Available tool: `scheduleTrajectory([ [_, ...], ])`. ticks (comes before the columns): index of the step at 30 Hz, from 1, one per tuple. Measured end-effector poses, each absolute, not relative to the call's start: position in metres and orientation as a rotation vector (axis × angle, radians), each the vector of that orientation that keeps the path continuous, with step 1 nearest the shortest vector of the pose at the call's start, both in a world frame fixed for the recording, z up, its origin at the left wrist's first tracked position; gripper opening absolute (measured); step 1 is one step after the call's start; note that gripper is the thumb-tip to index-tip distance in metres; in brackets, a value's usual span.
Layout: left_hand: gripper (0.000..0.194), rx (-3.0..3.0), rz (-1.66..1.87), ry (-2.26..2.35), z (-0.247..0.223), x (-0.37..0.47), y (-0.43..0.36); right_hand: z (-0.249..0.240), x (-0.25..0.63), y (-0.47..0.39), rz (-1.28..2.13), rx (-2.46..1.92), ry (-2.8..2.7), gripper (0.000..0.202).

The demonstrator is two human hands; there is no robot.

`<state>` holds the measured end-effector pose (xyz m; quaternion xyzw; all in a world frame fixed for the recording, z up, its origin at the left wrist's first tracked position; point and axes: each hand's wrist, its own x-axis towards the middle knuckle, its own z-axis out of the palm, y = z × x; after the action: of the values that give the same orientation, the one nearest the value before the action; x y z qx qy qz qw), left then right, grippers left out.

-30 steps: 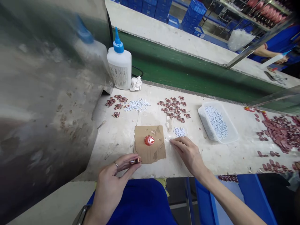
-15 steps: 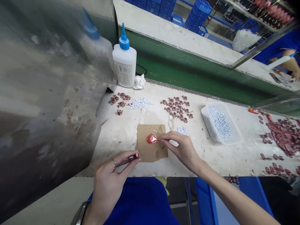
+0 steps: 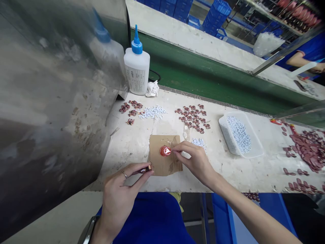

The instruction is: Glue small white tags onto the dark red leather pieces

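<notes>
Dark brown piece [image 3: 145, 169] sits between the thumb and fingers of the left hand [image 3: 120, 189], gripped just over the near left corner of a cardboard square [image 3: 165, 169]. On that cardboard lies a small red dish [image 3: 163, 153] with a glossy white patch; the right hand [image 3: 196, 161] has its thumb and fingertips pinched together at its right edge, though whether they grip anything is too small to tell. Beyond are little white-and-blue chips [image 3: 153, 112], clustered brown pieces [image 3: 193, 118], a translucent tub [image 3: 257, 146] and a blue-capped bottle [image 3: 137, 71]
</notes>
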<state>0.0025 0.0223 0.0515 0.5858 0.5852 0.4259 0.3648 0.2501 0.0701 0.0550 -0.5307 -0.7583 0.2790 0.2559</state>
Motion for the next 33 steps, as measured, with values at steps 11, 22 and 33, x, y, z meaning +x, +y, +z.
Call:
scheduleTrajectory([
  [11,0.017,1.716,1.152,1.39,0.064,0.012,0.02,0.096,0.222,0.045,1.085,-1.313,-1.68,0.016],
  [22,0.015,1.763,1.215,1.307,0.067,0.014,0.023,0.106,0.211,0.033,1.16,-1.223,-1.72,0.014],
  [33,0.022,1.734,1.23,1.227,0.067,0.019,0.03,0.108,0.22,0.032,0.671,-1.088,-2.198,0.021],
])
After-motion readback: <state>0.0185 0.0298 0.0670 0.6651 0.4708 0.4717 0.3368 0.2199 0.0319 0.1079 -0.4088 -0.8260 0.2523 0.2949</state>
